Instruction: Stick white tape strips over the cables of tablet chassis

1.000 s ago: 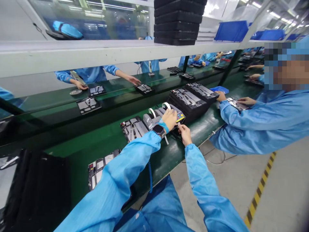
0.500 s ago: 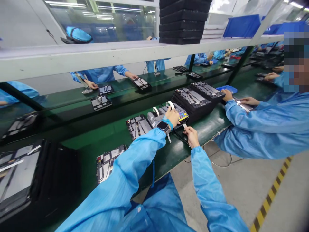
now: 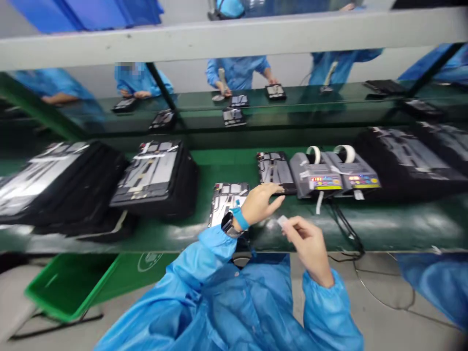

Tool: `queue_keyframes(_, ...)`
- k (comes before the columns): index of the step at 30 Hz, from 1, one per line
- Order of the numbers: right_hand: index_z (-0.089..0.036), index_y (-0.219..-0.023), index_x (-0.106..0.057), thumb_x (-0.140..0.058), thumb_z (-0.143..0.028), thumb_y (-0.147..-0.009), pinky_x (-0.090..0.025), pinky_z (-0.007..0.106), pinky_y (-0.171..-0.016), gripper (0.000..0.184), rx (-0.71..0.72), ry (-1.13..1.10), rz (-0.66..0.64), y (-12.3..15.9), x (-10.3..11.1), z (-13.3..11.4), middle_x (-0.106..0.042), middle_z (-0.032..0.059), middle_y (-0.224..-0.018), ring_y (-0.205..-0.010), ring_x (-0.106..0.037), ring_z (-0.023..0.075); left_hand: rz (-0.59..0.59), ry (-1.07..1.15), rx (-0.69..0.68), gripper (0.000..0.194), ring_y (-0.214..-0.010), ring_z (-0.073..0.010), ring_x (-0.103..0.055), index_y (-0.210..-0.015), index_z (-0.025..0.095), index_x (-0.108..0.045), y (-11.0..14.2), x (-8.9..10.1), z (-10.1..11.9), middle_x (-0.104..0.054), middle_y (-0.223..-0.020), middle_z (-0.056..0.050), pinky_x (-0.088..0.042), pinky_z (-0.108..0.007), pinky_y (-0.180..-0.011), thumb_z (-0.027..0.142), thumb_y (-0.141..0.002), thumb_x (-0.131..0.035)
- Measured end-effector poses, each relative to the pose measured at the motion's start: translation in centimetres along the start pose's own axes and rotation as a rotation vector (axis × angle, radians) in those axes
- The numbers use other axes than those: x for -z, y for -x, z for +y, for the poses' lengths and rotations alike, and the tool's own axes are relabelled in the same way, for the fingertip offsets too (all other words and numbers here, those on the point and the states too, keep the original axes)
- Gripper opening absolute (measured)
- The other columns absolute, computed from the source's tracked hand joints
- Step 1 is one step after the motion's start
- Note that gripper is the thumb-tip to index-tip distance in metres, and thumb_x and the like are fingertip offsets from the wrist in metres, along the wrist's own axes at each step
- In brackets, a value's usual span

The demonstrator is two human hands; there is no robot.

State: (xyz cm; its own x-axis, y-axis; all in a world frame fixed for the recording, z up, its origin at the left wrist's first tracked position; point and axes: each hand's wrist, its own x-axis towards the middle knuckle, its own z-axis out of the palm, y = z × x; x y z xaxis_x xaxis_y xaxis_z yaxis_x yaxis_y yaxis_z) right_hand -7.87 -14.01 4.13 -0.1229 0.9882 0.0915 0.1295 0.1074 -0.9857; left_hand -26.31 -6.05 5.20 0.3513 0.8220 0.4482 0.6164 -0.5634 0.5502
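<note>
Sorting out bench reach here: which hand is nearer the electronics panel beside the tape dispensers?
Left. The left hand reaches its fingertips to the lower edge of the electronics panel. The right hand is lower, apart from the panel, pinching a small white slip.

Two tape dispensers (image 3: 334,170) on the conveyor belt (image 3: 395,222), tablet frame (image 3: 274,170) just left, stacked frames (image 3: 157,178) further left
</note>
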Motion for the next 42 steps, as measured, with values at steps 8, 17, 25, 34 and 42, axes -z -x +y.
queue_keyframes(8, -0.021, -0.065, -0.066, -0.073, -0.049, -0.088, -0.036, 0.026, -0.055, 0.037, 0.011, -0.014, -0.416, -1.9, -14.1, -1.2, -0.054, -0.0003, -0.058, -0.057, -0.043, 0.013, 0.243, 0.148, 0.464, 0.021, -0.097, -0.0191, -0.074, -0.119, 0.02, -0.07, 11.9, 7.5, -4.0, -0.079, -0.117, -0.006, -0.057, -0.032, -0.09, 0.027, -0.1, -0.063)
queue_keyframes(17, -0.019, -0.092, -0.079, -0.084, -0.048, -0.082, -0.036, 0.026, -0.06, 0.031, 0.075, 0.261, -0.35, -1.2, -17.4, -1.6, -0.05, -0.0053, -0.058, -0.056, -0.045, 0.0119, 0.397, 0.469, 0.582, 0.035, -0.093, -0.0166, -0.072, -0.131, 0.019, -0.064, 15.5, 8.2, -5.9, -0.077, -0.117, -0.009, -0.055, -0.027, -0.078, 0.03, -0.097, -0.065)
queue_keyframes(25, -0.019, -0.076, -0.064, -0.06, -0.057, -0.098, -0.036, 0.027, -0.06, 0.044, -0.018, 0.237, -0.297, -5.0, -11.7, -0.5, -0.054, -0.0022, -0.062, -0.059, -0.046, 0.013, 0.285, 0.389, 0.542, 0.019, -0.082, -0.0157, -0.067, -0.103, 0.019, -0.075, 17.2, 9.6, -8.3, -0.076, -0.094, -0.005, -0.05, -0.027, -0.075, 0.032, -0.098, -0.063)
queue_keyframes(34, -0.019, -0.075, -0.057, -0.049, -0.042, -0.102, -0.03, 0.027, -0.063, 0.037, 0.106, 0.472, -0.803, -10.7, -14.6, -0.5, -0.053, -0.0016, -0.068, -0.066, -0.045, 0.0128, 0.176, 0.453, 0.553, 0.025, -0.073, -0.0136, -0.058, -0.096, 0.017, -0.077, 15.6, 9.7, -10.4, -0.069, -0.085, -0.003, -0.041, -0.026, -0.065, 0.039, -0.099, -0.065)
queue_keyframes(42, -0.019, -0.075, -0.059, -0.054, -0.042, -0.101, -0.031, 0.027, -0.062, 0.034, 0.059, 0.46, -0.719, -11.2, -15.6, 1.1, -0.058, -0.0005, -0.068, -0.064, -0.048, 0.0138, 0.173, 0.46, 0.579, 0.024, -0.067, -0.0124, -0.05, -0.08, 0.017, -0.07, 14.4, 8.7, -10.9, -0.061, -0.075, -0.001, -0.037, -0.026, -0.063, 0.034, -0.096, -0.065)
